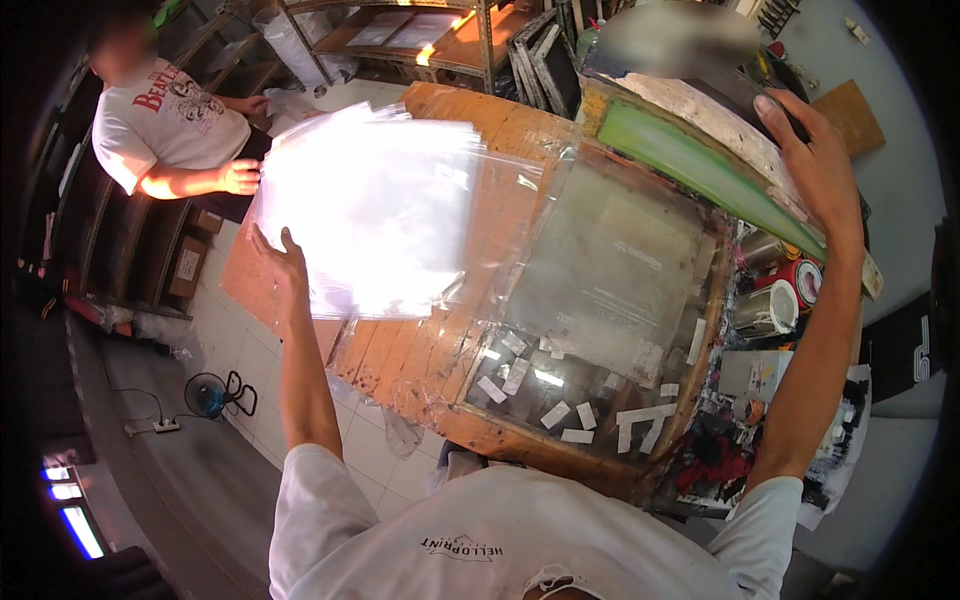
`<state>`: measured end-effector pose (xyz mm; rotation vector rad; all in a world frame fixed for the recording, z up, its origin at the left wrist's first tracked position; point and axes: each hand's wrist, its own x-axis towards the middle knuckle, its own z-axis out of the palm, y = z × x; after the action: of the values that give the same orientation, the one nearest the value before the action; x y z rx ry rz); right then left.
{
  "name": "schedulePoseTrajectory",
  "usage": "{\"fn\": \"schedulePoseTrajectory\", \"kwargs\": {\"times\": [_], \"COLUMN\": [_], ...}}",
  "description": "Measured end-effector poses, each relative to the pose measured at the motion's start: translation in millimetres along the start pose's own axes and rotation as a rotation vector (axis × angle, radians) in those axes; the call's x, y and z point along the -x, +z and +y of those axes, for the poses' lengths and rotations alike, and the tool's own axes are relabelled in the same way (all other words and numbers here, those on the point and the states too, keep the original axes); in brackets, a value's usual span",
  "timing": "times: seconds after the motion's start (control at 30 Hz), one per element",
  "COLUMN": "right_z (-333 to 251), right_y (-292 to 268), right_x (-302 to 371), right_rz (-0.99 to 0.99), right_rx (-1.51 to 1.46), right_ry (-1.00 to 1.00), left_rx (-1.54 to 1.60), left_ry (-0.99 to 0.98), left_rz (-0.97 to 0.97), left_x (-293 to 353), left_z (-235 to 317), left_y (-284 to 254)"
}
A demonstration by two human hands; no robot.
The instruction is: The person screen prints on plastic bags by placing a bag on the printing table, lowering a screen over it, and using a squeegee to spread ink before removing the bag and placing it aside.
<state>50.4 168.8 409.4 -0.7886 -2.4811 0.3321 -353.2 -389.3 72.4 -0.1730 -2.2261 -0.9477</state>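
Observation:
My left hand (281, 262) is at the near left edge of a bright, glaring stack of clear plastic bags (370, 210), its fingers apart and touching or almost touching the edge. On the right, my right hand (822, 165) is closed over the dark upper edge of a tilted screen-printing frame (690, 160) with a green mesh face; some of its fingers are hidden. Between the hands, a clear bag with faint pale print (620, 255) lies flat on a glass plate (520, 410). Several small white tape pieces (556, 414) are stuck to the glass.
A co-worker (175, 125) stands at the far left, one hand at the stack. Ink cans (770, 310) and stained rags (715, 455) crowd the right side. The wooden table (400, 365) has a near edge by my body. A fan (207, 395) stands on the left.

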Motion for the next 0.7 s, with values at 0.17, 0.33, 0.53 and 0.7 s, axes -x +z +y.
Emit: {"fn": "schedulePoseTrajectory", "kwargs": {"times": [0.17, 0.33, 0.53, 0.7], "right_z": [-3.1, -29.5, -41.3, -24.8], "right_y": [-2.9, -9.3, -18.9, -21.8], "right_x": [-4.3, -1.1, 15.3, 20.4], "right_rz": [-0.012, -0.006, -0.150, -0.184], "right_rx": [0.066, 0.094, 0.128, 0.092], "right_ry": [-0.034, -0.136, 0.070, -0.116], "left_rx": [-0.090, 0.021, 0.230, 0.368], "left_ry": [0.131, 0.656, 0.843, 0.844], "left_rz": [-0.714, -0.952, -1.151, -1.258], "left_x": [163.8, 333.4, 393.2, 399.7], "left_z": [111.5, 260.8, 370.5, 385.8], "left_y": [37.8, 59.5, 64.0, 56.5]}}
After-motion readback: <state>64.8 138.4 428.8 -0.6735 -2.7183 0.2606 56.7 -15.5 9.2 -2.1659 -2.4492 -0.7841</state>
